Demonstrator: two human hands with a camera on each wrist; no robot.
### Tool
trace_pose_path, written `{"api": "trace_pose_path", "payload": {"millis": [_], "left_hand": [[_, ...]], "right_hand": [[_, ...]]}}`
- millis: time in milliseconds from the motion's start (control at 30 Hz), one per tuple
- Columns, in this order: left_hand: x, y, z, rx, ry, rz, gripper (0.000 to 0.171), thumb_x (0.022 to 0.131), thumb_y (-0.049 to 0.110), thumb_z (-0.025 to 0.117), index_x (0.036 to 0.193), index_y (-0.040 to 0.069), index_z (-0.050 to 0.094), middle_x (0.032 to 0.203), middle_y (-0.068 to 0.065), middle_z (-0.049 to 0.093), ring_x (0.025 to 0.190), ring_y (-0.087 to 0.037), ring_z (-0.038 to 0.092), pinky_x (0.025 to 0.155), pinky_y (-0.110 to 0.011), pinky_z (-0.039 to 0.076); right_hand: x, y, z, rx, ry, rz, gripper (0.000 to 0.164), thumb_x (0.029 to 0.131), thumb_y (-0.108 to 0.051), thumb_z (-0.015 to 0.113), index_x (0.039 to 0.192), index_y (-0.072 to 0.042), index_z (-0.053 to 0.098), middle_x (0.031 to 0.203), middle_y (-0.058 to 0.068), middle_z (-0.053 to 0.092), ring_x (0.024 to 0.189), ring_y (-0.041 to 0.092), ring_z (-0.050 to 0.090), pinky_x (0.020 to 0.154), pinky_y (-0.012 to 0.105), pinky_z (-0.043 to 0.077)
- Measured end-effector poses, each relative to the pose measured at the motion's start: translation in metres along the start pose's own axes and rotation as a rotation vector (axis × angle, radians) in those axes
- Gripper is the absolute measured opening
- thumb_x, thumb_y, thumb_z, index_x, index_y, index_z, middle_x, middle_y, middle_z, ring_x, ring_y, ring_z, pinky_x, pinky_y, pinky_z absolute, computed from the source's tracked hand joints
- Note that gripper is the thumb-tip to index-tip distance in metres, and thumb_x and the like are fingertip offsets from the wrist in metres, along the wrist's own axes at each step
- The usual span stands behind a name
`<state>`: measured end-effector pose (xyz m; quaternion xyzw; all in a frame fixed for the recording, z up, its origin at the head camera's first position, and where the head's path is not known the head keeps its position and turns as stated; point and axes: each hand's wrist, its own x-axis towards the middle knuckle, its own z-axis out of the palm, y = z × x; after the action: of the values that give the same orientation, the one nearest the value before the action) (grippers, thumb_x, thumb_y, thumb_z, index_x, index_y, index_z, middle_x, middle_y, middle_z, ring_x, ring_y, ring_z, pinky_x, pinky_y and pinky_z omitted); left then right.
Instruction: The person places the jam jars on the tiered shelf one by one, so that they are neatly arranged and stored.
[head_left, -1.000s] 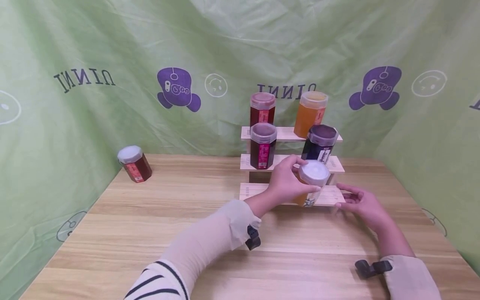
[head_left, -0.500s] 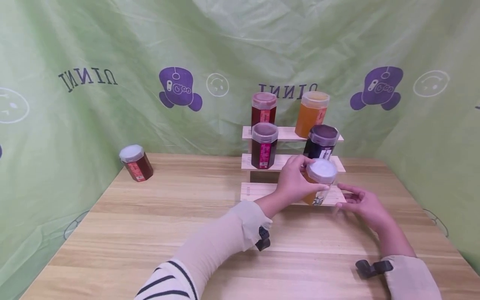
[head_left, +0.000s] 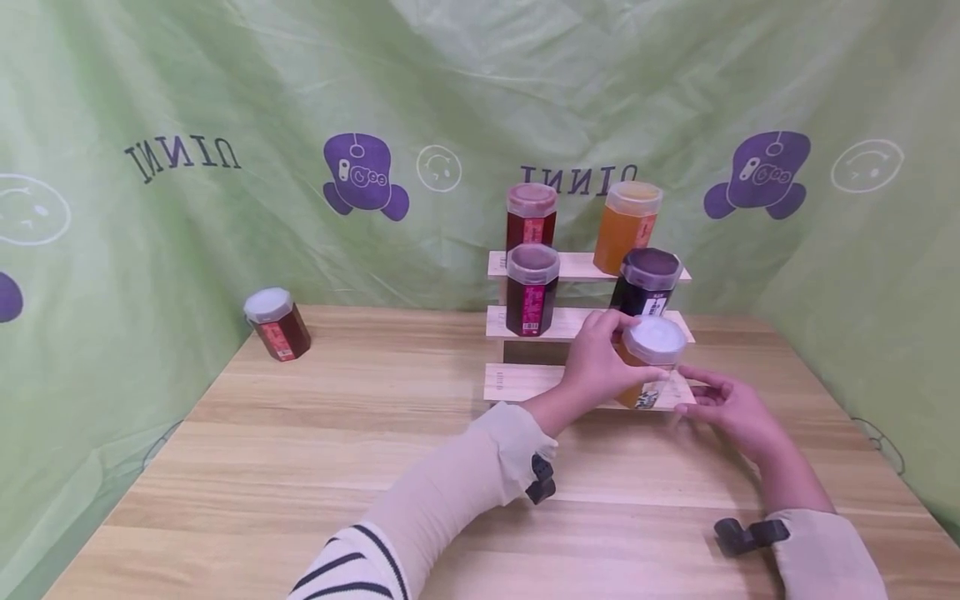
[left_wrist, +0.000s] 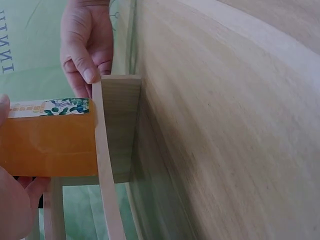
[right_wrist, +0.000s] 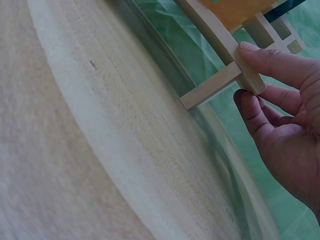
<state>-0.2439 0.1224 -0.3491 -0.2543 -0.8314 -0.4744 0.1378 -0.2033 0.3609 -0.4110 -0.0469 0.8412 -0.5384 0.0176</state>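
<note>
My left hand (head_left: 603, 358) grips an orange jar (left_wrist: 50, 145) with a whitish octagonal lid. In the left wrist view the jar's base meets the lowest board of a three-step wooden rack (head_left: 517, 382). At that board's right end, my right hand (head_left: 731, 412) pinches the wood, thumb on one face and fingers on the other, as the right wrist view shows. On the middle step stand a dark red jar (head_left: 531, 292) at left and a dark purple jar (head_left: 651, 271) at right, partly hidden. The top step bears a red jar (head_left: 532, 212) and another orange jar (head_left: 626, 229).
A red jar with a white lid (head_left: 279, 325) stands apart at the table's far left. The wooden table (head_left: 360, 433) reaches back to a green printed curtain (head_left: 285, 75), which also hangs along both sides.
My left hand has moved the orange jar a little to the right along the lowest board. My right hand stays at the board's end. The head view has shifted slightly.
</note>
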Motion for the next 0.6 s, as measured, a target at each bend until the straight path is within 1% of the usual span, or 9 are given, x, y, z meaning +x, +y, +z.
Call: {"api": "trace_pose_path", "payload": {"millis": [67, 167, 233, 300, 400, 500, 600], "left_hand": [[0.000, -0.002, 0.000, -0.035, -0.008, -0.001, 0.068, 0.063, 0.037, 0.093, 0.118, 0.015, 0.059, 0.110, 0.003, 0.055, 0.098, -0.006, 0.053, 0.081, -0.009, 0.045], [-0.002, -0.006, 0.000, -0.112, -0.027, -0.013, 0.069, 0.065, 0.032, 0.092, 0.123, 0.016, 0.059, 0.114, 0.004, 0.056, 0.100, -0.006, 0.055, 0.083, -0.012, 0.048], [-0.003, -0.010, -0.001, -0.173, -0.046, -0.031, 0.069, 0.067, 0.029, 0.091, 0.126, 0.017, 0.059, 0.118, 0.005, 0.058, 0.102, -0.005, 0.057, 0.084, -0.014, 0.049], [-0.005, -0.013, -0.002, -0.242, -0.060, -0.045, 0.069, 0.069, 0.024, 0.091, 0.129, 0.017, 0.058, 0.120, 0.005, 0.059, 0.103, -0.005, 0.059, 0.085, -0.016, 0.050], [-0.007, -0.016, -0.006, -0.333, -0.071, -0.059, 0.072, 0.069, 0.015, 0.090, 0.133, 0.014, 0.056, 0.122, 0.002, 0.060, 0.106, -0.007, 0.061, 0.085, -0.016, 0.051], [-0.011, -0.018, -0.011, -0.381, -0.083, -0.071, 0.075, 0.070, 0.009, 0.089, 0.136, 0.013, 0.054, 0.123, -0.001, 0.060, 0.109, -0.010, 0.062, 0.085, -0.018, 0.052], [-0.016, -0.020, -0.017, -0.404, -0.093, -0.086, 0.073, 0.070, 0.010, 0.088, 0.136, 0.015, 0.056, 0.125, 0.000, 0.059, 0.111, -0.014, 0.062, 0.083, -0.019, 0.053]], "right_hand": [[0.000, 0.000, 0.000, -0.007, 0.004, 0.004, 0.073, 0.087, -0.013, 0.074, 0.144, 0.010, 0.035, 0.123, 0.022, 0.058, 0.094, 0.002, 0.062, 0.081, 0.018, 0.052], [0.000, -0.001, 0.000, -0.023, 0.004, 0.011, 0.073, 0.087, -0.015, 0.075, 0.144, 0.008, 0.036, 0.127, 0.028, 0.054, 0.094, 0.000, 0.061, 0.081, 0.017, 0.052], [0.000, -0.001, 0.000, -0.028, 0.002, 0.015, 0.074, 0.087, -0.015, 0.074, 0.145, 0.008, 0.035, 0.131, 0.033, 0.049, 0.095, -0.001, 0.060, 0.081, 0.016, 0.051], [0.000, 0.000, 0.000, -0.021, 0.001, 0.014, 0.075, 0.087, -0.014, 0.074, 0.145, 0.009, 0.034, 0.133, 0.035, 0.048, 0.095, -0.001, 0.060, 0.082, 0.017, 0.051], [0.000, 0.001, 0.000, -0.001, 0.000, 0.010, 0.076, 0.086, -0.012, 0.074, 0.145, 0.010, 0.032, 0.131, 0.036, 0.049, 0.094, -0.001, 0.062, 0.082, 0.018, 0.052], [0.000, 0.000, 0.000, 0.006, 0.000, 0.009, 0.075, 0.086, -0.011, 0.075, 0.144, 0.011, 0.033, 0.129, 0.034, 0.051, 0.094, 0.000, 0.062, 0.082, 0.018, 0.053], [0.000, 0.000, 0.000, 0.003, 0.001, 0.011, 0.075, 0.085, -0.011, 0.075, 0.144, 0.011, 0.033, 0.129, 0.032, 0.052, 0.094, -0.001, 0.061, 0.082, 0.018, 0.053]]}}
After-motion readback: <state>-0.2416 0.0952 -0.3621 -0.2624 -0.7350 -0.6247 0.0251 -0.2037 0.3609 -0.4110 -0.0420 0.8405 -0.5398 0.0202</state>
